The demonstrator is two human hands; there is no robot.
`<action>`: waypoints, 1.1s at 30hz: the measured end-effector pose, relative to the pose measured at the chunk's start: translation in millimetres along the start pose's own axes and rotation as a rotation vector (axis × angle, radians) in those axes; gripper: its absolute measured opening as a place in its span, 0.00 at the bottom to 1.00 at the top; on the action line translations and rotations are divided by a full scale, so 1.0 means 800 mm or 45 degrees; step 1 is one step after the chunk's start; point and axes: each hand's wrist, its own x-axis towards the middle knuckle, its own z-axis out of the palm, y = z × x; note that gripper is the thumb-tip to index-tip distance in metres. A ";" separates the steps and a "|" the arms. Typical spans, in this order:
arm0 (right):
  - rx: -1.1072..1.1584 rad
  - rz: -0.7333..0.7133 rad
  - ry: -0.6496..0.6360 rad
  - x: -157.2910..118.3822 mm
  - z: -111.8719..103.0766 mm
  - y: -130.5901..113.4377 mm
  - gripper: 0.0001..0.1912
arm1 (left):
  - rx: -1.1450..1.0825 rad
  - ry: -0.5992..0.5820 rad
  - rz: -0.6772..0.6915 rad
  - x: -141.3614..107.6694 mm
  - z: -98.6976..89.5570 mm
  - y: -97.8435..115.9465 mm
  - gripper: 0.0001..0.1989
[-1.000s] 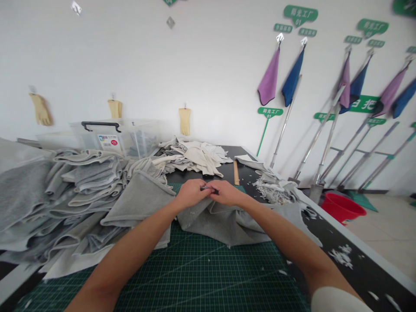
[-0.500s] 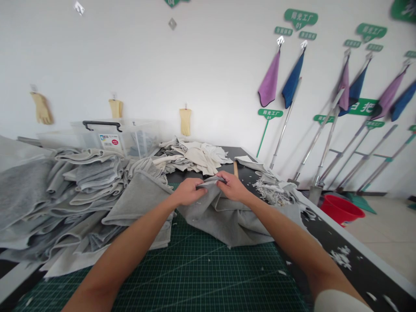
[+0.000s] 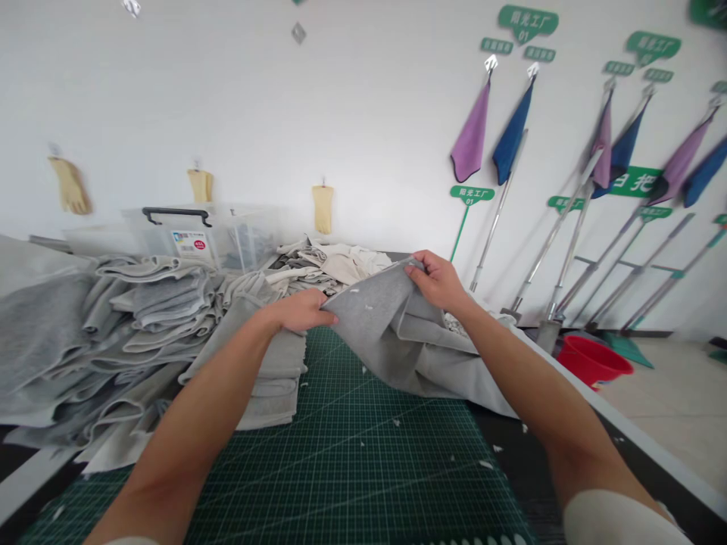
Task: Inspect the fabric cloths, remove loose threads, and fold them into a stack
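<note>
A grey terry towel (image 3: 375, 322) hangs lifted above the green cutting mat (image 3: 352, 462), its folds trailing down to the right. My left hand (image 3: 301, 311) pinches its left edge, and my right hand (image 3: 436, 281) grips its upper corner farther right. Small white fluff flecks cling to the cloth. To the left of my left forearm lies a tall stack of folded grey towels (image 3: 153, 318), and the lifted cloth hides part of the black table behind it.
A heap of cream cloth (image 3: 335, 265) and a clear plastic box with a black handle (image 3: 227, 238) stand at the back. Mops (image 3: 545, 250) lean on the right wall above a red bucket (image 3: 591, 359). White scraps dot the mat.
My hands have moved apart and upward, raising the grey towel off the mat and opening it out. The towel no longer lies bunched between them.
</note>
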 end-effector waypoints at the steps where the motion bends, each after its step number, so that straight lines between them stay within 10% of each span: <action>1: 0.007 -0.001 0.018 0.005 -0.005 -0.001 0.08 | 0.045 -0.008 -0.007 -0.001 -0.009 0.004 0.14; 4: 0.044 -0.027 0.071 0.022 -0.019 -0.003 0.07 | 0.187 0.088 -0.028 -0.003 -0.033 0.023 0.15; 13: 0.296 -0.126 0.283 0.085 -0.060 -0.009 0.13 | 0.187 1.173 0.098 0.008 -0.071 0.088 0.12; 19: 0.188 -0.244 0.461 0.111 -0.068 -0.028 0.17 | 0.041 1.603 0.318 0.020 -0.083 0.106 0.07; 26: 0.147 -0.214 0.445 0.105 -0.064 -0.049 0.15 | -0.163 1.599 0.305 0.024 -0.076 0.108 0.05; 33: 0.079 -0.130 0.347 0.137 -0.068 -0.024 0.10 | -0.428 1.201 -0.016 0.049 -0.104 0.101 0.04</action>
